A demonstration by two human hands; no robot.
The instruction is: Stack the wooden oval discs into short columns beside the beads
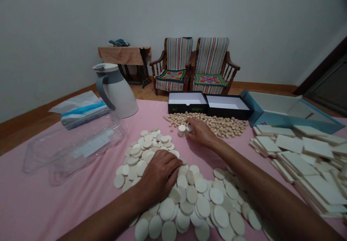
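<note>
Two open black boxes, the left black box (187, 109) and the right black box (230, 112), stand end to end at the table's far side, their white linings showing. Beside them sits a blue box (295, 120), open at the top, pale inside. At left lie clear plastic containers (108, 136); a pale sheet (93, 144) shows through them, whether inside or beneath cannot be told. Behind stand a lidded white jug (123, 96), contents hidden, and a packet (86, 112). Writing: green marks on the left black box's front and print on the packet's blue band, both too small to read. The right hand (202, 132) pinches the near stack (189, 128) of white discs, just beside the far stack (181, 130), in front of small wooden pieces (230, 126). The left hand (162, 172) rests, fingers bent, on loose round discs (200, 204); whether it grips one cannot be told. Square tiles (309, 165) lie heaped at right on pink cloth (21, 197).
</note>
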